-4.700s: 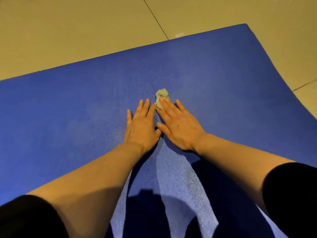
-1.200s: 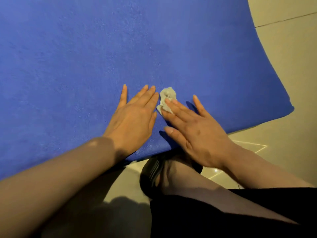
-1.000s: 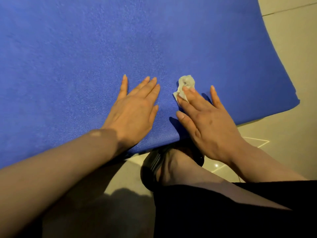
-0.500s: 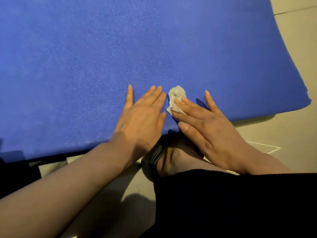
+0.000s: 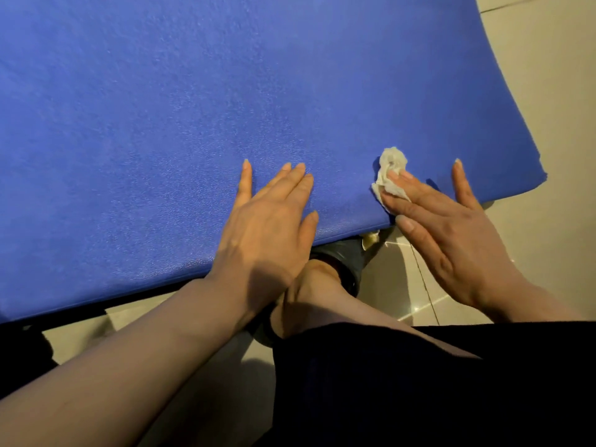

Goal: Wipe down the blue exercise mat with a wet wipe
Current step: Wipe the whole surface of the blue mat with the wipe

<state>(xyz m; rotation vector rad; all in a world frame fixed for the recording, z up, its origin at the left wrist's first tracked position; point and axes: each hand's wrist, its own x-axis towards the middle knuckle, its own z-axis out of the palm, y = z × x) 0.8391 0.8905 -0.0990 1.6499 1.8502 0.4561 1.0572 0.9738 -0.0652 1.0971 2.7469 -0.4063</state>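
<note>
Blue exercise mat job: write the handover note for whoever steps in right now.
Left hand: flat and open, pressing the blue foam exercise mat near its near edge.
Right hand: straight fingers press the crumpled white wet wipe onto the mat, close to the near right corner.
Done: cannot tell from this view which areas are already wiped.
Left: finish the near right corner and edge, then cover the rest of the mat.

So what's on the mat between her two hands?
Nothing: in the head view, bare blue mat separates the left hand from the wipe under the right hand.
</note>
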